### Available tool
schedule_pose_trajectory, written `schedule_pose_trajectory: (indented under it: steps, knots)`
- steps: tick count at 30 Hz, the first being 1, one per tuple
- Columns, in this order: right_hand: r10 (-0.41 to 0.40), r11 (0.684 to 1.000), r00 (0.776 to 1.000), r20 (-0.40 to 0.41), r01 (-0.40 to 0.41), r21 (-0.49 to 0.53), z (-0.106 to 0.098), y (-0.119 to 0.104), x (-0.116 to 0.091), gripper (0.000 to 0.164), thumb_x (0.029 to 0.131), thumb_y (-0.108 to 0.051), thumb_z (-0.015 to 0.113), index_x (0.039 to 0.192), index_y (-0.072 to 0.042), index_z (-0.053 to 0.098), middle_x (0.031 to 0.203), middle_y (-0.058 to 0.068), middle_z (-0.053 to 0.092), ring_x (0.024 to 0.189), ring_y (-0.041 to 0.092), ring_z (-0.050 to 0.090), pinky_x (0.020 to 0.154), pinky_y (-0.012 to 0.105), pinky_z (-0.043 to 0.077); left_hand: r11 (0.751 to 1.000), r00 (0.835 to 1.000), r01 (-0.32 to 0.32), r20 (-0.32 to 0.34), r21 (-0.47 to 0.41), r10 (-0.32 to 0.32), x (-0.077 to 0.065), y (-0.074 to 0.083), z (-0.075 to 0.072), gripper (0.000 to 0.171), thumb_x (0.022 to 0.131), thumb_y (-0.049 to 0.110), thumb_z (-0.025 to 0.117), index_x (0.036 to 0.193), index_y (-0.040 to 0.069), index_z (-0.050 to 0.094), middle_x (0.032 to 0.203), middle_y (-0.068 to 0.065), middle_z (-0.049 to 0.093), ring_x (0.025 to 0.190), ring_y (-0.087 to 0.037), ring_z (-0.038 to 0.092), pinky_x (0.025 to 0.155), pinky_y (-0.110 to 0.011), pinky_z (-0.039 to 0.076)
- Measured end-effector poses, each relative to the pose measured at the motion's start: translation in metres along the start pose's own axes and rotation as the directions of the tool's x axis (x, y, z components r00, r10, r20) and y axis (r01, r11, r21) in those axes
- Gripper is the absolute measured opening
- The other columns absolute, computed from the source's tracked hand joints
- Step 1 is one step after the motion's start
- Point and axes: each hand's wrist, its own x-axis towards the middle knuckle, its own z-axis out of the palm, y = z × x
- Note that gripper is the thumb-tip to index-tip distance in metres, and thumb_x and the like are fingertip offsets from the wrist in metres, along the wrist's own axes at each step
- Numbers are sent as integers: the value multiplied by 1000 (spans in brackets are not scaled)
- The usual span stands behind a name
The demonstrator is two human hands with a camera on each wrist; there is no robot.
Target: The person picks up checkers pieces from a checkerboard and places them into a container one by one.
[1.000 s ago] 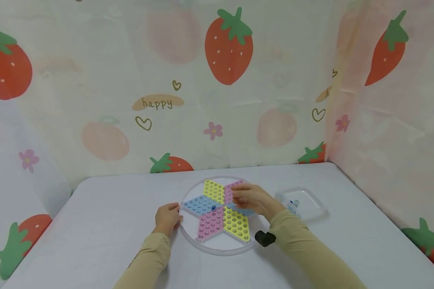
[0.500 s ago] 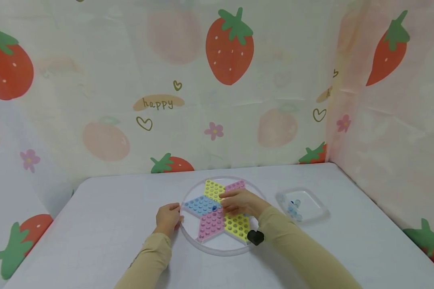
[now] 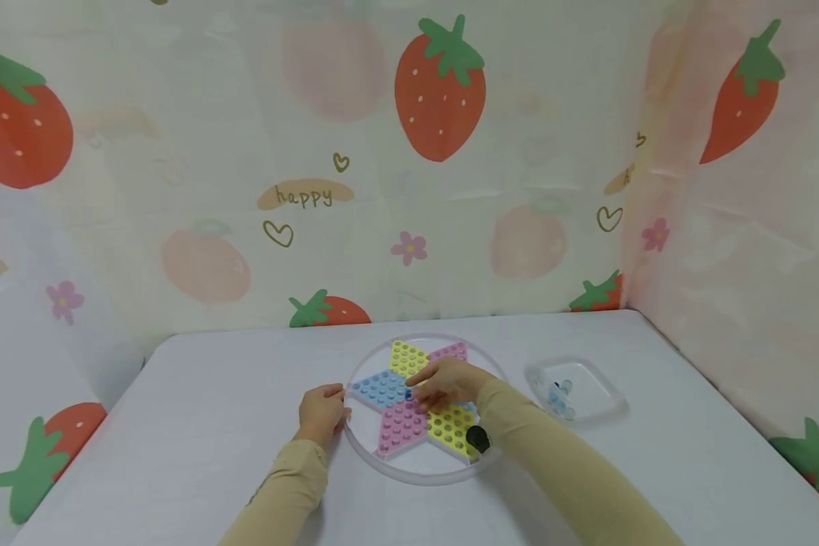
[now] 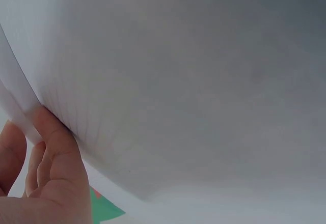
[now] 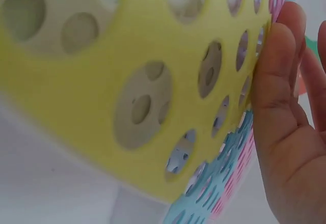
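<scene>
A round Chinese checkers board (image 3: pixel 397 434) with a yellow, pink and blue star lies on the table. My left hand (image 3: pixel 322 413) grips its clear rim at the left; up close, thumb and fingers close on the pale edge (image 4: pixel 18 89) in the left wrist view. Near the star's centre sits a dark blue marble (image 3: pixel 408 393). Over the middle of the board reaches my right hand (image 3: pixel 447 383), fingertips bent down right beside that marble. In the right wrist view the fingers (image 5: pixel 277 76) overlap the yellow holes; I cannot tell whether they pinch anything.
To the right of the board stands a clear plastic tray (image 3: pixel 610 406) with several clear and blue marbles (image 3: pixel 561 398). A dark heart-shaped piece (image 3: pixel 478 439) shows by the right sleeve. Strawberry-print cloth (image 3: pixel 444 189) hangs behind the white table (image 3: pixel 232 425).
My right hand has moved left and slightly down across the board, from the pink and blue points to the centre beside the blue marble. The left hand stays at the rim.
</scene>
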Motion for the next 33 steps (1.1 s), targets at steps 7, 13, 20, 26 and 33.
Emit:
schedule_pose_trajectory:
  steps: [7, 13, 20, 26, 33]
  knots:
    - [-57, 982, 998, -17, 54, -179, 6, 0, 1, 25, 88, -1, 69, 113, -1, 71, 67, 5, 64, 56, 9, 56, 53, 19, 48, 1000, 1000, -4, 6, 10, 4, 0, 0, -1, 36, 94, 0, 53, 130, -7, 57, 129, -24, 58, 85, -20, 60, 56, -22, 47]
    - [-37, 985, 999, -32, 31, -169, 7, -2, 1, 21, 87, 0, 69, 108, 0, 72, 68, 5, 66, 55, 9, 55, 53, 19, 48, 1000, 1000, -8, 5, 18, 8, 0, 0, -1, 35, 96, 3, 53, 129, -7, 56, 125, -25, 59, 81, -18, 60, 56, -22, 47]
    - [-37, 988, 999, -37, 31, -154, 7, -3, 0, 16, 88, 2, 67, 103, 3, 72, 68, 5, 66, 56, 11, 56, 55, 20, 49, 1000, 1000, -5, 6, 18, 5, 1, -1, -1, 35, 96, 4, 53, 130, -7, 56, 125, -25, 59, 82, -20, 60, 56, -22, 47]
    - [-19, 993, 999, -46, 14, -115, 6, 0, 0, 16, 88, 0, 68, 103, 2, 71, 68, 6, 65, 56, 12, 57, 56, 21, 50, 1000, 1000, 2, 2, 17, -2, -2, -2, 0, 37, 94, 0, 55, 130, -8, 55, 130, -27, 55, 87, -24, 58, 57, -22, 47]
    - [-34, 999, 999, -23, 34, 0, 0, 4, -3, 17, 91, 4, 62, 107, 6, 68, 71, 9, 64, 59, 14, 58, 57, 24, 51, 1000, 1000, -15, -14, 0, 15, -2, -1, 1, 36, 94, 0, 55, 129, -9, 56, 128, -27, 56, 88, -24, 60, 57, -23, 48]
